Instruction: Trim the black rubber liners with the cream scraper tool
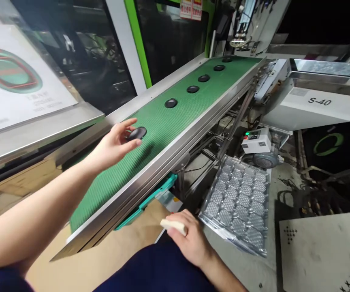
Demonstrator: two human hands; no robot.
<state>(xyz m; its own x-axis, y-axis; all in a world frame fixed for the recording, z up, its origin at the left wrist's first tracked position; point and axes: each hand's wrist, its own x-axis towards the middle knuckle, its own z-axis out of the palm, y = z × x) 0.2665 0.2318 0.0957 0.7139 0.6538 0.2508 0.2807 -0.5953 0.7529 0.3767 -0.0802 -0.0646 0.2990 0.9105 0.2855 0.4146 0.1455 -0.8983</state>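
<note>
Left hand [112,147] has open fingers, seemingly just touching a black disc [137,133] on the green belt [159,129]; keep it light. Right hand [191,241] clenches a pale bar [172,226].

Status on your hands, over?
Left hand at black disc on green belt. Right hand holding pale block. Clear tray beside it.
</note>
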